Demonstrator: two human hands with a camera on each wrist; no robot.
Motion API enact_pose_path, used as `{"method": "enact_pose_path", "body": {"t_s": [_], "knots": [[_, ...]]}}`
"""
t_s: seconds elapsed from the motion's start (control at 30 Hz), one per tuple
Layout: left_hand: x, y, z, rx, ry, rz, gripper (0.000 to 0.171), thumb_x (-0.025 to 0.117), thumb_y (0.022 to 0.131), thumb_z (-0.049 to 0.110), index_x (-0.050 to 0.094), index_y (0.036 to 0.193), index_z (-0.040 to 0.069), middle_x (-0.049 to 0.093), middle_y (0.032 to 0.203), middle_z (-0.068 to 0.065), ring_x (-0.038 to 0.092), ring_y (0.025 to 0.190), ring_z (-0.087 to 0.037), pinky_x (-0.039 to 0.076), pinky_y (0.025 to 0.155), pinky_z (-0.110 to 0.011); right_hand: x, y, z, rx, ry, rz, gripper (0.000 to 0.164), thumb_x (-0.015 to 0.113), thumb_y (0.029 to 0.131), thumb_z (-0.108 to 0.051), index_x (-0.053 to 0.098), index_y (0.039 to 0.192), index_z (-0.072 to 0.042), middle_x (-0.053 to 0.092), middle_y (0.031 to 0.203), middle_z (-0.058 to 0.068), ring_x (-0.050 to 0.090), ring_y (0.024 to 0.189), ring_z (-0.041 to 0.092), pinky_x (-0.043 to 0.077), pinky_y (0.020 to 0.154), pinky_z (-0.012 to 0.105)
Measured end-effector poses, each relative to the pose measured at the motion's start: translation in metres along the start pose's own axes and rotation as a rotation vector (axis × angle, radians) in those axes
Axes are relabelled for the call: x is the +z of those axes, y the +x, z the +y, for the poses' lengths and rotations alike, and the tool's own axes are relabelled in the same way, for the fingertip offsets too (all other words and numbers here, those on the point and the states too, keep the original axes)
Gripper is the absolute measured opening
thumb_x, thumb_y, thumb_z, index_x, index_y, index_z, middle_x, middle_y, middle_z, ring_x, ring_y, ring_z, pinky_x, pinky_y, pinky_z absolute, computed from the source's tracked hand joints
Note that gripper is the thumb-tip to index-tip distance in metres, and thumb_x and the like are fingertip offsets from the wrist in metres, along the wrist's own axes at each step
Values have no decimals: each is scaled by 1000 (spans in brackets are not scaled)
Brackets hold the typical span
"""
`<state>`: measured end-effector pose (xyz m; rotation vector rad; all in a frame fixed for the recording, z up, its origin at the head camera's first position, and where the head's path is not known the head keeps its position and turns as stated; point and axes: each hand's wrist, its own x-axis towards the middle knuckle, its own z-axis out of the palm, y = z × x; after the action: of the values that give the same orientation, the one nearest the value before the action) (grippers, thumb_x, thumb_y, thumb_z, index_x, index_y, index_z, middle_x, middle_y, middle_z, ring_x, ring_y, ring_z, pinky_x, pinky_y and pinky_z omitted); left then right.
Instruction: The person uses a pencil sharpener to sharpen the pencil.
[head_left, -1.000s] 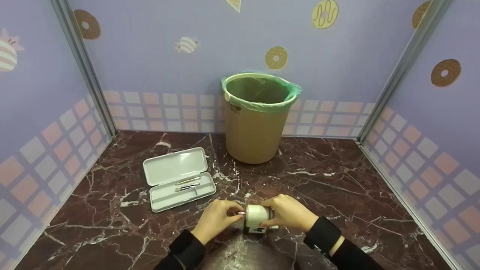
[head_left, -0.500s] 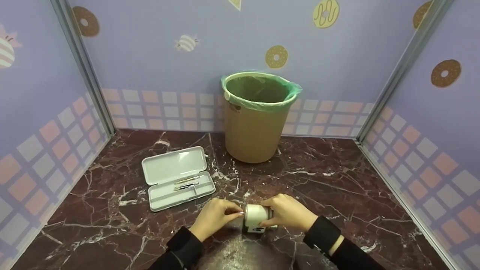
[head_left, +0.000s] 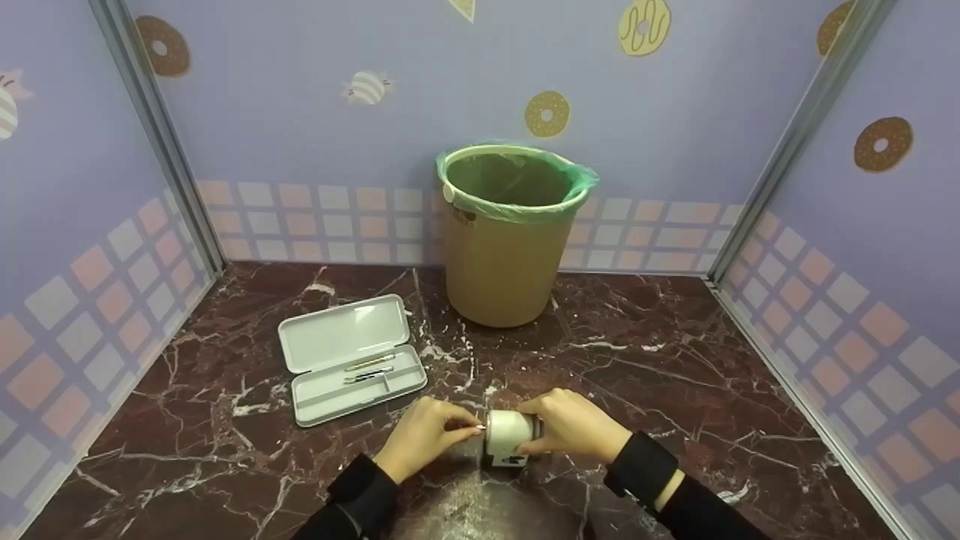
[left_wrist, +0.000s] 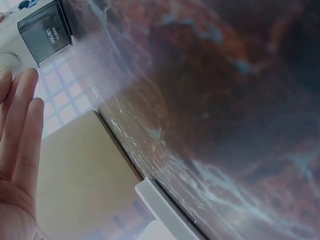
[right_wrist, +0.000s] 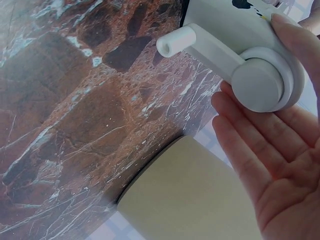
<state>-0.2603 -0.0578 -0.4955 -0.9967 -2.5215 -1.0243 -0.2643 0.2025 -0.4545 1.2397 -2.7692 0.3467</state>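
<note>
A white crank pencil sharpener (head_left: 508,435) stands on the marbled tabletop, with a dark clear shavings drawer (left_wrist: 46,34) in the left wrist view. My right hand (head_left: 574,426) grips its crank end from above, thumb on the near side. In the right wrist view the white crank (right_wrist: 215,52) stays outside the spread fingers. At the sharpener's opposite end my left hand (head_left: 427,436) pinches something small and pale between thumb and index finger; the fingertips mostly hide it, so its kind does not show. The other left fingers are extended in the left wrist view.
An open white pencil case (head_left: 352,360) with several slim pencils (head_left: 369,373) lies to the left. Behind stands a tan bin (head_left: 506,270) with a green liner (head_left: 517,213). Patterned walls (head_left: 300,127) close in the back and both sides.
Both hands keep their places at the sharpener. The left thumb and index finger look straighter than before. A white bit jutting below the right hand is out of sight now.
</note>
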Motion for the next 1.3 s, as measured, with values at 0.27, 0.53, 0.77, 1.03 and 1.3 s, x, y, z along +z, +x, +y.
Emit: {"method": "enact_pose_path", "body": {"t_s": [0.27,0.53,0.77,1.03,1.3], "knots": [[-1,0,-1,-5,-15,-9,8,80,84,14,81,90,9,81,86,-7,75,71,-12,58,68,-19,1,0,-1,7,-10,7,31,87,77,-39,72,90,-15,76,80,-3,55,60,-1,45,55,15],[-3,-3,-2,-38,-41,-21,7,80,85,17,82,90,12,81,86,-4,75,71,-10,59,70,-20,1,0,-1,6,2,-1,31,87,78,-38,74,92,-14,76,81,-2,56,61,0,46,56,17],[-5,-2,-3,-50,-66,-46,8,79,86,17,82,92,11,81,88,-5,76,74,-12,60,72,-21,0,1,-1,15,-14,-7,33,87,78,-41,74,93,-15,76,81,-3,56,61,0,47,56,17],[-4,-1,-5,-26,-62,-37,8,79,87,18,82,90,12,81,85,-4,75,70,-10,58,68,-19,2,-1,0,0,21,-5,32,86,80,-36,75,98,-12,78,85,0,60,62,1,47,58,16],[-5,0,-4,-27,-61,-45,9,79,87,20,82,90,13,81,87,-3,74,71,-10,58,69,-20,0,0,0,-1,14,-8,33,86,80,-36,76,101,-11,79,87,1,62,63,2,48,58,16]]}}
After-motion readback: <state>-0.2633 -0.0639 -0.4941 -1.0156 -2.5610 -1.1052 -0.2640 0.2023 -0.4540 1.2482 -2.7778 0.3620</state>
